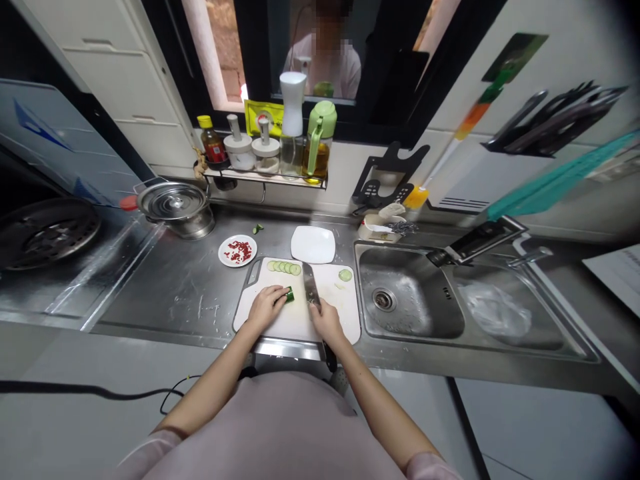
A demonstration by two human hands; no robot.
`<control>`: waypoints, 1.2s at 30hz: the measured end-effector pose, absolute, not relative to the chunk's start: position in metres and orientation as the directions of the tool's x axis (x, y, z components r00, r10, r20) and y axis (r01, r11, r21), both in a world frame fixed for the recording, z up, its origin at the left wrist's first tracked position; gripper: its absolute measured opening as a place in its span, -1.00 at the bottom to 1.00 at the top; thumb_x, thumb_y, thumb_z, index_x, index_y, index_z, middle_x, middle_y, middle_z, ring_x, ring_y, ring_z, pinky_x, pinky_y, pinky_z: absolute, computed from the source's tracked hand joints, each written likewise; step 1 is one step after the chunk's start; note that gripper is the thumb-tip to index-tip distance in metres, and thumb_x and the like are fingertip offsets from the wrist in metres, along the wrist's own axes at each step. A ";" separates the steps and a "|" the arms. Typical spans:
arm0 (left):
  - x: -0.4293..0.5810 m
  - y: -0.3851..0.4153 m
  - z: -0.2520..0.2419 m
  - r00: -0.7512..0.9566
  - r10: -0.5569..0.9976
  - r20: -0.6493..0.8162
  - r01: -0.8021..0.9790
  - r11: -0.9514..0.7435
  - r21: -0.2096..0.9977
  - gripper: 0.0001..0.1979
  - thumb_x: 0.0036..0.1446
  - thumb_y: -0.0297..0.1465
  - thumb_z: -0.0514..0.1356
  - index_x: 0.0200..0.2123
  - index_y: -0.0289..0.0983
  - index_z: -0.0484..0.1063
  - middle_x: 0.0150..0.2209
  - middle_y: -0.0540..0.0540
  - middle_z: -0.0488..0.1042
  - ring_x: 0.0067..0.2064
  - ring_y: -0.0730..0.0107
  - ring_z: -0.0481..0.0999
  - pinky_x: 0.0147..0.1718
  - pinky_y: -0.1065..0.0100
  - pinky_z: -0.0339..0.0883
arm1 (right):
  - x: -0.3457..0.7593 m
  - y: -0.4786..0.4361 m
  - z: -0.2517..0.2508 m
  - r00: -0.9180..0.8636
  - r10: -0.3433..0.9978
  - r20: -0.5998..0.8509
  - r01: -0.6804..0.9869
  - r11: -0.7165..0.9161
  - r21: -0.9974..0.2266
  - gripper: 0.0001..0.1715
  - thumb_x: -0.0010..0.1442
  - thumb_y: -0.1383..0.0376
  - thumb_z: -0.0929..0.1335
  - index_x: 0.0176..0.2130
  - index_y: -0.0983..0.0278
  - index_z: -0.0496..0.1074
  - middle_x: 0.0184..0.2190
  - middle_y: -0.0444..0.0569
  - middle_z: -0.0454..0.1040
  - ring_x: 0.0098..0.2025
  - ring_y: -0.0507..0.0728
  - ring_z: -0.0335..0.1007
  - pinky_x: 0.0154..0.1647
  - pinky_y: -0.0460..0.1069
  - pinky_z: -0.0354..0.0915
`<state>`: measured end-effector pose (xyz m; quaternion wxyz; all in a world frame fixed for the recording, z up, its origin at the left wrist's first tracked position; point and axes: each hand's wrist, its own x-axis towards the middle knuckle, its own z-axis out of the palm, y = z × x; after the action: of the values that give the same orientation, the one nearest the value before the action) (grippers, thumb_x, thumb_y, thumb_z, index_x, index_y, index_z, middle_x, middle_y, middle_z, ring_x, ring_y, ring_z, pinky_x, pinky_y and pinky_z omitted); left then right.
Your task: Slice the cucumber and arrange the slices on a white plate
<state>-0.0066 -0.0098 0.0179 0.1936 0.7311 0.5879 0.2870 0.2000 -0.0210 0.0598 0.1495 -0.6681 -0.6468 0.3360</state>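
Observation:
My left hand (267, 305) is curled over a short stub of cucumber (289, 294) on the white cutting board (345, 317), holding it down. My right hand (326, 321) grips the handle of a cleaver (310, 285) whose blade points away from me, just right of the stub. A row of cut cucumber slices (283, 267) lies at the board's far edge, and one more slice (345, 275) sits at its far right.
A small plate of chopped red chilli (238, 251) and an empty white plate (313, 245) lie behind the board. A lidded steel pot (175, 205) stands at the left, a condiment shelf (267, 175) behind, a sink (410, 300) to the right. A person stands outside the window.

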 end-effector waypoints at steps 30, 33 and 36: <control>-0.009 -0.008 0.000 0.244 0.938 0.246 0.783 -0.340 0.521 -0.70 0.29 -0.36 0.07 -0.01 -0.10 0.54 -0.03 -0.12 0.48 -0.04 0.30 0.46 0.02 0.24 0.37 | 0.160 -0.033 0.084 -0.149 0.880 -0.450 0.936 -0.022 -0.351 -0.68 0.33 0.40 0.12 0.05 0.34 0.20 -0.19 0.16 0.53 -0.14 0.20 0.49 -0.27 -0.02 0.20; -0.009 -0.008 -0.001 0.250 0.926 0.283 0.781 -0.365 0.506 -0.70 0.29 -0.36 0.08 -0.02 -0.11 0.54 -0.04 -0.12 0.49 -0.06 0.31 0.47 -0.01 0.24 0.39 | 0.158 -0.033 0.084 -0.144 0.866 -0.479 0.943 -0.027 -0.332 -0.67 0.32 0.41 0.12 0.06 0.34 0.19 -0.19 0.17 0.52 -0.11 0.21 0.48 -0.25 -0.01 0.23; -0.009 -0.007 -0.002 0.255 0.913 0.319 0.772 -0.390 0.501 -0.71 0.29 -0.36 0.08 -0.02 -0.11 0.55 -0.06 -0.12 0.50 -0.07 0.31 0.47 -0.03 0.24 0.40 | 0.157 -0.033 0.086 -0.142 0.847 -0.512 0.949 -0.031 -0.314 -0.67 0.30 0.43 0.13 0.05 0.34 0.19 -0.18 0.18 0.52 -0.09 0.21 0.47 -0.20 -0.01 0.24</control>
<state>-0.0086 -0.0071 -0.0017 0.1224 0.7825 0.5384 0.2878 0.1572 -0.0330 0.0863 -0.0834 -0.6498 -0.6911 0.3055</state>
